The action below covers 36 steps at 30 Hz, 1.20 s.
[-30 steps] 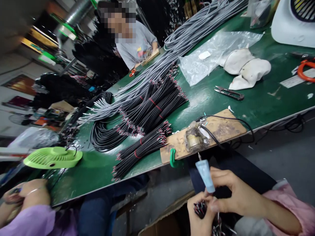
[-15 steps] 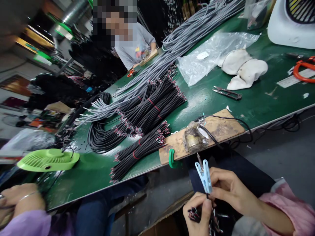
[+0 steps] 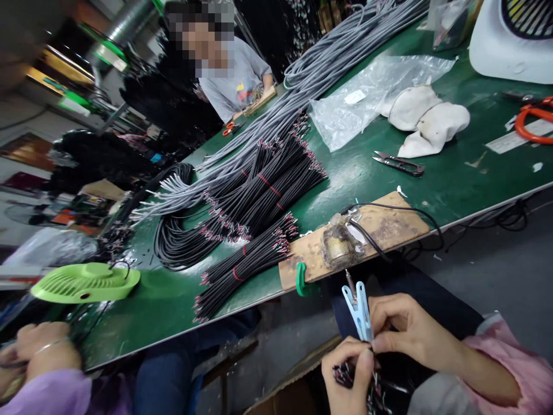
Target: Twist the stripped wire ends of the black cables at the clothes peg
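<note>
My left hand (image 3: pixel 345 372), low in the frame, is closed round a small bunch of short black wires (image 3: pixel 343 374) with red and white stripped ends. My right hand (image 3: pixel 400 328) pinches beside the lower tip of a light blue clothespin (image 3: pixel 358 314). A short dark bit of black wire shows at those fingertips, partly covered by the thumb. The clothespin hangs at a thin metal rod (image 3: pixel 349 279) that sticks out from a grimy metal block (image 3: pixel 339 245) on a wooden board (image 3: pixel 389 222). More wire ends (image 3: pixel 380 389) dangle below both hands.
Tied bundles of black wires (image 3: pixel 254 202) and long grey cables (image 3: pixel 311 69) lie on the green table (image 3: pixel 147 323). Near them are thread snips (image 3: pixel 400 164), white cloth (image 3: pixel 427 121), a plastic bag (image 3: pixel 345 109), a green clamp (image 3: pixel 301 279) and a green fan (image 3: pixel 86 282). Co-workers sit left and opposite.
Both hands stay almost in place at the clothespin. My right fingertips have shifted slightly down along its tip, and the wire ends below have moved a little. The co-worker's hand at left moves slightly.
</note>
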Each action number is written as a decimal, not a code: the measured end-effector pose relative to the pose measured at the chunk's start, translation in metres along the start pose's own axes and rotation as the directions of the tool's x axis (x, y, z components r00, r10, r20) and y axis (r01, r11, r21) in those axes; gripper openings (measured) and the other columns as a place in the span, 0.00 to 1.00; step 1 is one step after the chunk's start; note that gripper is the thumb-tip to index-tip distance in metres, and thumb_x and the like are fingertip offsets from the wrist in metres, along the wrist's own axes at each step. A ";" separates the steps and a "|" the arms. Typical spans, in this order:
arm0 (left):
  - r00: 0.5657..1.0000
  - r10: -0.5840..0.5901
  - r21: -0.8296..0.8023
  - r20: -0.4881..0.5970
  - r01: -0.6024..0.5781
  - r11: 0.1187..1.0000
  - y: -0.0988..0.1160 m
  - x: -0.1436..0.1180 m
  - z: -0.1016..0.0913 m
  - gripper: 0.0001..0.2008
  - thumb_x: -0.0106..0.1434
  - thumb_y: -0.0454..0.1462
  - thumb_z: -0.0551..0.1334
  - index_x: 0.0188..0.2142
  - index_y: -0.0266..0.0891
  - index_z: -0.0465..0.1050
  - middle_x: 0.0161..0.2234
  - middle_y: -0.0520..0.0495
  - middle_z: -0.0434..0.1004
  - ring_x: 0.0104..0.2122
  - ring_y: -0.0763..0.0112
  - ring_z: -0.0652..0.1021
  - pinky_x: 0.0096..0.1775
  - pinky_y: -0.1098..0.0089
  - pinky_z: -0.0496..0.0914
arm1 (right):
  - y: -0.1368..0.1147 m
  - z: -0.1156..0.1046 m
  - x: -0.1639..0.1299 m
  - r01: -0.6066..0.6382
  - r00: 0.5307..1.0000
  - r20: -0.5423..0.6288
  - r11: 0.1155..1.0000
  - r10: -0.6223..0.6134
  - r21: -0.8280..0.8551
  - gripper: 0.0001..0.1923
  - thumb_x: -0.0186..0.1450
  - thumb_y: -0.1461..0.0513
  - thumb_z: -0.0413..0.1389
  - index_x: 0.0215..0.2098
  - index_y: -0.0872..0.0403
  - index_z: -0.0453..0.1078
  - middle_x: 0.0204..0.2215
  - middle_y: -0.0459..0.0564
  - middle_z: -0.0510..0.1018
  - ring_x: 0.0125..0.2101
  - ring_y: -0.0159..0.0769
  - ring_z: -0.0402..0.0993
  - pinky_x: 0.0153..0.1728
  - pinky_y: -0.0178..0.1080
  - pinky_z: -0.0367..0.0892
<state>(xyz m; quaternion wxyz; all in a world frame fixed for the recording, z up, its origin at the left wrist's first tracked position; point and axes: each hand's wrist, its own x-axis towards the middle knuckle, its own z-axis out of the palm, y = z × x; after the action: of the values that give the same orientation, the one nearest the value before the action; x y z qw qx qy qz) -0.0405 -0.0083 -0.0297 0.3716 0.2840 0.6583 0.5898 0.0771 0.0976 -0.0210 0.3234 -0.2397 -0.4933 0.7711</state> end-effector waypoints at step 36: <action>0.998 -0.060 -0.198 0.014 0.062 0.978 -0.003 0.000 0.006 0.14 0.53 0.46 0.71 0.21 0.39 0.77 0.17 0.53 0.68 0.14 0.78 0.65 0.17 0.77 0.60 | 0.017 0.011 -0.004 -0.123 0.987 -0.098 0.991 0.127 0.044 0.08 0.56 0.60 0.61 0.24 0.58 0.74 0.19 0.46 0.72 0.21 0.30 0.63 0.23 0.34 0.57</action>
<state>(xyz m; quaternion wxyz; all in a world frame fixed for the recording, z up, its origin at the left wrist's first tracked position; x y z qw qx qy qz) -0.0356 -0.0054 -0.0329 0.4186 0.2274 0.6031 0.6398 0.0678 0.0825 -0.0322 0.3033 -0.3027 -0.4456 0.7860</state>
